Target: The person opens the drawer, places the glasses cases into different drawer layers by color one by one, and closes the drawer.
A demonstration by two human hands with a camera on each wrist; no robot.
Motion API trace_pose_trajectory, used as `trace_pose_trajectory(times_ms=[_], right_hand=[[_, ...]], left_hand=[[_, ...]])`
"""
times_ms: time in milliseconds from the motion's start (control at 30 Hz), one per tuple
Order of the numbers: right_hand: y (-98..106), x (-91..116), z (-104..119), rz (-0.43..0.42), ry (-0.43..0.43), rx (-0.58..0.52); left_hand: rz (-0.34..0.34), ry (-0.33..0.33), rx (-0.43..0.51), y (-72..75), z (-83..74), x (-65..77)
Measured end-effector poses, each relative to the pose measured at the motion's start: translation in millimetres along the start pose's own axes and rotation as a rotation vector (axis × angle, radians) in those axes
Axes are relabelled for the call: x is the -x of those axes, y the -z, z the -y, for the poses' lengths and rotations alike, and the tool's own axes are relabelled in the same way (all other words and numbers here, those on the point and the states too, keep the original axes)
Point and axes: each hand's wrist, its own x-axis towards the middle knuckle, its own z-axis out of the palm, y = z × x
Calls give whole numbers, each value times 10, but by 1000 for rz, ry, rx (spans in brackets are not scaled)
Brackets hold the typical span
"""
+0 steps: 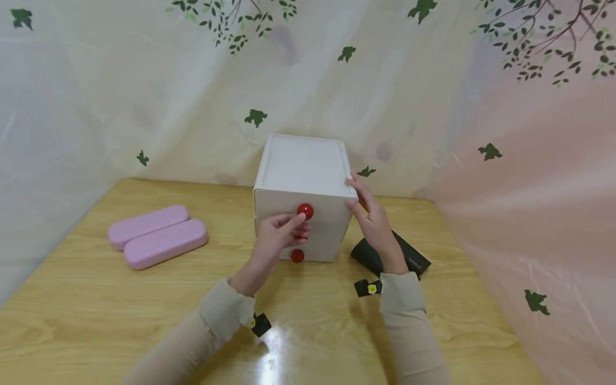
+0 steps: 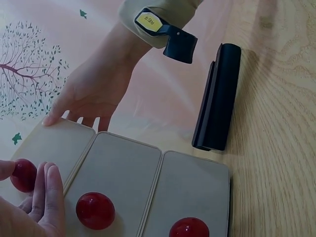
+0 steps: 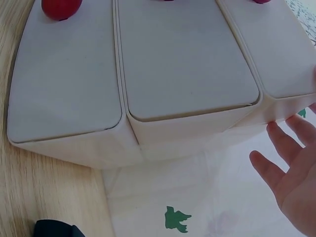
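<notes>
On the table (image 1: 86, 321) where the white drawer box (image 1: 308, 166) stands, the left hand (image 1: 269, 240) has its grip pinching the top red knob (image 1: 305, 209), likely as a handhold, while the right hand (image 1: 377, 227) rests spread against the box's upper right edge, presumably steadying it.

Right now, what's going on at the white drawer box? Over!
Left hand pinching top red knob. Right hand at upper right edge of white box. Drawers look shut. Black case off right, clear of them.

Glare is whitening the tabletop (image 1: 317, 331), lower center in the head view; the left wrist view is looking dim.
</notes>
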Motion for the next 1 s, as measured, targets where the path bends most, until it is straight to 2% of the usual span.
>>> trace_pose_trajectory(times_ms=[333, 600, 1000], right_hand=[[-25, -12, -25, -17, -7, -26], [-26, -21, -35, 0, -1, -40], [-31, -11, 0, 18, -52, -83]], left_hand=[[30, -34, -24, -9, -9, -27], [28, -32, -51, -7, -25, -28], [39, -43, -66, 6, -27, -18]])
